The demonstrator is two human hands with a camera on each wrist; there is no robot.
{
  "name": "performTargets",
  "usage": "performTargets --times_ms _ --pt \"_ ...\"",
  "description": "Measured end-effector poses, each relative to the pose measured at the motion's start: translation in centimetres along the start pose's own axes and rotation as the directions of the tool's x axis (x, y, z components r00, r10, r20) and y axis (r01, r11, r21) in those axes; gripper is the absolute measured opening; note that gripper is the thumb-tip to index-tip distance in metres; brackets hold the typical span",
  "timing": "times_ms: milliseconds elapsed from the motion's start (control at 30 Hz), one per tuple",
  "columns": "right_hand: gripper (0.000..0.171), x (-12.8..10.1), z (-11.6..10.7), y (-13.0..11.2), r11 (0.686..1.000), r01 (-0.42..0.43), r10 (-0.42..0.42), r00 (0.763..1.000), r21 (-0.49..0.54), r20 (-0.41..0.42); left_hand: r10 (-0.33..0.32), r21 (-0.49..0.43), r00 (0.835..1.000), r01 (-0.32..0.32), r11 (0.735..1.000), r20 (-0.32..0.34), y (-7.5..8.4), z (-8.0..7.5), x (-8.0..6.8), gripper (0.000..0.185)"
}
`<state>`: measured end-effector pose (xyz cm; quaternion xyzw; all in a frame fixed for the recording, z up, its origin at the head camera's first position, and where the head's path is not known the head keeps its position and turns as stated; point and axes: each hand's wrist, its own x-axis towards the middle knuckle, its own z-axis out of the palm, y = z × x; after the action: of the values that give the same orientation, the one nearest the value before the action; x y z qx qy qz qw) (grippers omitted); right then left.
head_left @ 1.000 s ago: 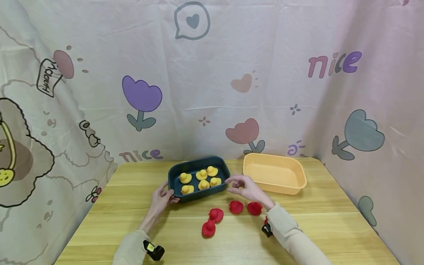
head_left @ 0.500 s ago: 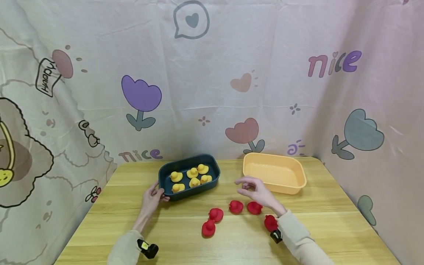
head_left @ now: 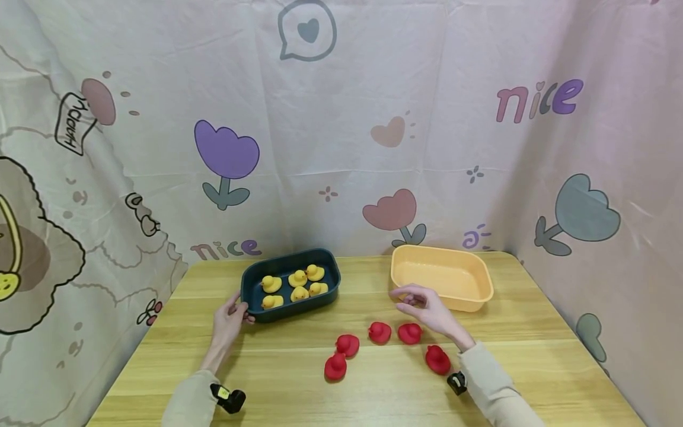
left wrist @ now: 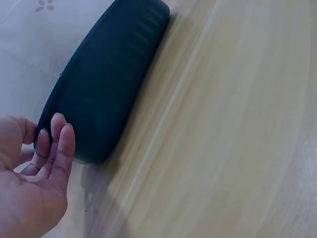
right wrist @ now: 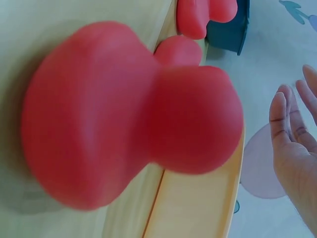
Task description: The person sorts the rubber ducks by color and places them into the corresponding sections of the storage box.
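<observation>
- Head view gives us the whole scene: our left hand (head_left: 229,320) rests against the near left corner of the dark blue tray (head_left: 251,296), fingers around the rim, thumb along the end wall.
- The tray sits on the left half of the desk (head_left: 299,391), toward the back, and holds six yellow ducks (head_left: 299,293) in two rows.
- From the left wrist view we see only the tray's outer wall (left wrist: 106,84); the fingers (left wrist: 62,148) lie nearly straight beside its corner, and we cannot tell there how firm the hold is. The ducks are hidden from this camera.
- Our right hand (head_left: 429,309) hovers over the desk, loosely open and holding nothing, just in front of the orange tray (head_left: 480,296).
- Five red ducks (head_left: 380,332) lie on the desk in front of both trays; two are just below the right hand.
- In the right wrist view one red duck (right wrist: 129,139) fills the frame, blurred, with the open palm (right wrist: 297,148) at the right edge.
</observation>
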<state>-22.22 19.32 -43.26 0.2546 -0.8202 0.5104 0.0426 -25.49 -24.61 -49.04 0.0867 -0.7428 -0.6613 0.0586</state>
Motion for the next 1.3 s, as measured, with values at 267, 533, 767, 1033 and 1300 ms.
performTargets --times_ms 267,533,767,1033,1300 --pt "0.024 -0.4 -0.4 0.6 0.999 -0.001 0.002 1.000 0.039 -0.029 0.012 0.056 0.999 -0.010 0.998 -0.039 -0.1 -0.4 0.0 0.048" --pt "0.024 -0.7 -0.7 0.8 0.995 -0.068 0.071 0.997 0.078 -0.032 0.004 0.078 0.998 0.001 0.997 -0.060 -0.2 -0.5 0.0 0.048" --pt "0.025 -0.8 -0.9 1.2 0.991 -0.078 0.082 0.996 0.108 -0.032 0.018 0.095 0.999 -0.013 0.995 -0.047 -0.1 -0.7 -0.1 0.048" --pt "0.029 -1.0 -1.5 3.7 0.993 -0.041 0.046 0.998 0.113 -0.048 0.169 0.462 0.973 -0.080 0.883 -0.156 0.8 0.5 -0.6 0.045" --pt "0.035 -2.3 -3.1 5.0 0.983 -0.102 0.123 0.983 0.151 -0.133 0.490 0.581 0.870 -0.371 0.724 -0.054 3.3 7.0 -0.3 0.036"
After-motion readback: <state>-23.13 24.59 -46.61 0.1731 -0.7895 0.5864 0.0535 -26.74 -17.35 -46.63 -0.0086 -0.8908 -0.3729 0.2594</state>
